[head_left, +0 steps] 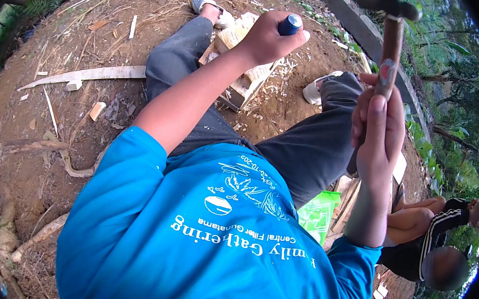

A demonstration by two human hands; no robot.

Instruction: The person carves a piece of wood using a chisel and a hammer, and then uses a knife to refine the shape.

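My left hand point(264, 39) is wrapped round what looks like a chisel point(290, 24). Only its blue handle with a round grey end shows; the fist hides the blade. Beneath that fist lies a pale carved piece of wood point(233, 35) on a wooden block point(236, 98), between my legs, partly covered by my forearm. My right hand point(379, 125) grips a hammer point(392, 43) by its brown wooden handle, thumb along the shaft. The dark hammer head is raised at the upper right, apart from the chisel.
Wood chips litter the brown soil. A long pale wood strip point(93, 76) lies left of my leg, near roots point(40, 240). A green bag point(319, 216) and wooden boards point(348, 203) are at my right. Another person point(416, 227) sits farther right. A concrete edge point(366, 32) runs behind.
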